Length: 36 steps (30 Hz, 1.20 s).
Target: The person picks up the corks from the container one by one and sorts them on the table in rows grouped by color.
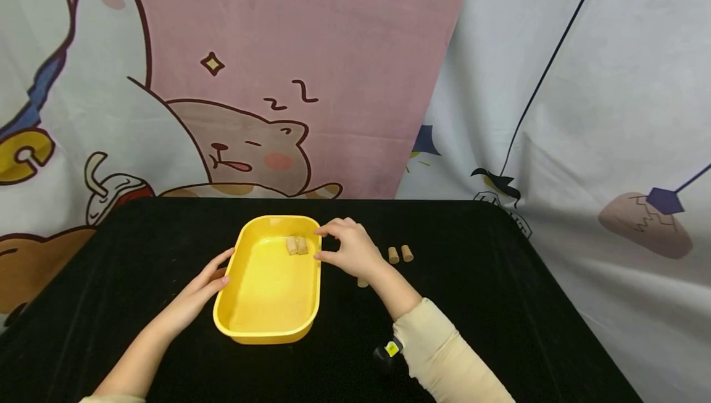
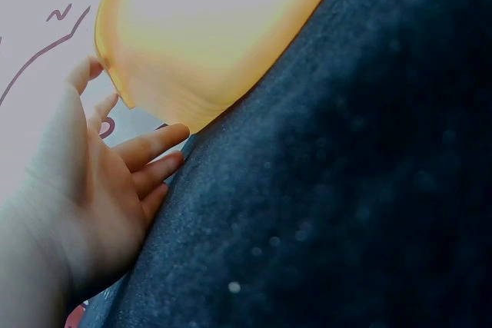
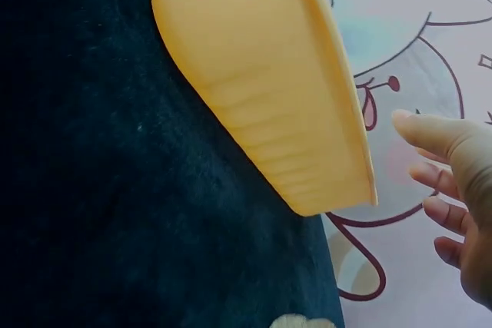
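Observation:
A yellow plastic tray (image 1: 266,334) lies on the black cloth. Two small tan corks (image 1: 297,245) lie side by side near its far right corner. My left hand (image 1: 195,295) touches the tray's left side, its fingers fairly straight; in the left wrist view the fingertips (image 2: 178,132) are right at the outer wall. At the far right rim is my right hand (image 1: 353,249), thumb and fingers apart, nothing between them. The right wrist view shows this hand (image 3: 453,182) beside the tray's outer wall (image 3: 261,105).
Right of the tray, two corks (image 1: 400,254) stand close together on the cloth. Another cork (image 1: 363,282) shows partly from behind the right wrist. A black object with a yellow-green label (image 1: 392,348) is at the right cuff. A printed curtain (image 1: 366,82) hangs behind the table.

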Available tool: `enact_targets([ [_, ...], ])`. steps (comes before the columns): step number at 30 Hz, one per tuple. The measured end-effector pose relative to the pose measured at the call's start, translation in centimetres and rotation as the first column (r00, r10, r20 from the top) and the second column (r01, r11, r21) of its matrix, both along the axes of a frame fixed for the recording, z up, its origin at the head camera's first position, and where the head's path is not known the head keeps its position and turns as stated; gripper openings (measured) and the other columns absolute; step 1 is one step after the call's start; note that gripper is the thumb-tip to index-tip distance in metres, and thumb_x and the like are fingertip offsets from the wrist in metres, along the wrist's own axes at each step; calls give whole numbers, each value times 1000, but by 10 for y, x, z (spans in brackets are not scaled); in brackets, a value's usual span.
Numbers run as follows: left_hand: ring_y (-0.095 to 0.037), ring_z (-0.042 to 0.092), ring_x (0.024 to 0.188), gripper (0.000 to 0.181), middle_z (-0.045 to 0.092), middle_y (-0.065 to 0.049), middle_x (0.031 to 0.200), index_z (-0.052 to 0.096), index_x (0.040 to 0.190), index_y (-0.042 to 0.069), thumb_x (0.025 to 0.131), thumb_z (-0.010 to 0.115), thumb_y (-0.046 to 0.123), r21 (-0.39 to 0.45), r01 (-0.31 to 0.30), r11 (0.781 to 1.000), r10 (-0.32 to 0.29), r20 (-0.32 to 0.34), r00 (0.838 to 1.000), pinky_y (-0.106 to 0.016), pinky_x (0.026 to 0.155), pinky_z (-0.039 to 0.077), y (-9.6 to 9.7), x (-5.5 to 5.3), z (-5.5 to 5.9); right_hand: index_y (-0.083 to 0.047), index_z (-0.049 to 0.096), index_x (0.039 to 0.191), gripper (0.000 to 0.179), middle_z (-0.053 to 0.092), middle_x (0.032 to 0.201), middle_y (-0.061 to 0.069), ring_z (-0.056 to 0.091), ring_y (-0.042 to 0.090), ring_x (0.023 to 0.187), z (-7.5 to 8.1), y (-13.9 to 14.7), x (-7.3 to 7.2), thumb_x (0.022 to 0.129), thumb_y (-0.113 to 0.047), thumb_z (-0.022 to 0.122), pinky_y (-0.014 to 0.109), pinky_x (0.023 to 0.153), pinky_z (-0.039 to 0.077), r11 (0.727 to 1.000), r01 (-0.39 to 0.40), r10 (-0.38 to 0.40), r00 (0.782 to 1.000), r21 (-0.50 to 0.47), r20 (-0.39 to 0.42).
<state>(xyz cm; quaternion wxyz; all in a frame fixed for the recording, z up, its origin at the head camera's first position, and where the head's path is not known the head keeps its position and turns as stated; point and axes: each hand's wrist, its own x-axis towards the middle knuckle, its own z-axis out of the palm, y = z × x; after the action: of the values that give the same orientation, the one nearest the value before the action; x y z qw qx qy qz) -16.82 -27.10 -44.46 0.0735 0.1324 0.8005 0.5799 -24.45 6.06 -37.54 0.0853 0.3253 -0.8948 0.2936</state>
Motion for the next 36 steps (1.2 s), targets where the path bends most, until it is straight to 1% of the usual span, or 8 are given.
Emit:
enact_targets([
  [4, -43, 52, 115, 57, 28, -36, 144, 13, 154, 16, 104, 38, 25, -4, -7, 1000, 7, 5, 1000, -57, 88, 46, -1, 1, 0, -17, 68, 118, 44, 62, 113, -5, 46, 13, 97, 2, -15, -7, 80, -38, 78, 33, 85, 35, 994, 25, -22, 999, 105, -28],
  [7, -43, 52, 115, 57, 27, -36, 144, 12, 154, 16, 104, 38, 26, -4, -8, 1000, 8, 14, 1000, -57, 88, 46, -1, 1, 1, -20, 69, 117, 44, 61, 116, -5, 45, 14, 100, 3, -23, -13, 79, -40, 78, 33, 84, 34, 983, 52, -46, 998, 174, -42],
  [10, -44, 51, 115, 57, 27, -36, 144, 13, 154, 16, 104, 39, 27, -2, -11, 1000, 11, 21, 1000, -57, 89, 46, -1, 1, 1, -21, 70, 116, 44, 60, 118, -4, 44, 16, 103, 2, -31, -19, 78, -41, 79, 34, 85, 32, 972, 79, -70, 996, 222, -46],
  [15, -45, 50, 117, 57, 26, -36, 145, 13, 154, 16, 104, 38, 26, 2, -8, 1000, 8, 21, 1000, -57, 89, 45, -1, 1, 1, -21, 70, 116, 46, 60, 119, -4, 42, 16, 103, 0, -40, -27, 76, -43, 79, 34, 85, 30, 955, 107, -103, 994, 276, -29],
  [22, -45, 49, 117, 57, 27, -36, 145, 13, 154, 16, 104, 38, 26, 10, 3, 1000, -3, 21, 1000, -57, 90, 45, -1, -1, -1, -22, 70, 116, 47, 60, 117, -7, 40, 15, 96, -6, -50, -34, 75, -42, 81, 31, 78, 29, 934, 91, -99, 995, 346, 5],
  [31, -44, 50, 117, 57, 27, -36, 145, 13, 154, 17, 104, 39, 27, 4, 5, 1000, -5, 21, 1000, -57, 90, 45, -1, -2, -3, -25, 72, 113, 45, 62, 113, -8, 38, 15, 89, -8, -56, -43, 73, -44, 81, 31, 74, 27, 892, 127, -131, 991, 434, -19],
  [36, -44, 50, 117, 57, 28, -36, 144, 13, 154, 17, 104, 39, 27, 9, 8, 1000, -8, 19, 1000, -57, 90, 45, -1, -2, -2, -27, 73, 112, 42, 63, 111, -9, 38, 16, 89, -8, -60, -47, 74, -43, 80, 32, 75, 28, 870, 124, -125, 992, 477, -30],
])
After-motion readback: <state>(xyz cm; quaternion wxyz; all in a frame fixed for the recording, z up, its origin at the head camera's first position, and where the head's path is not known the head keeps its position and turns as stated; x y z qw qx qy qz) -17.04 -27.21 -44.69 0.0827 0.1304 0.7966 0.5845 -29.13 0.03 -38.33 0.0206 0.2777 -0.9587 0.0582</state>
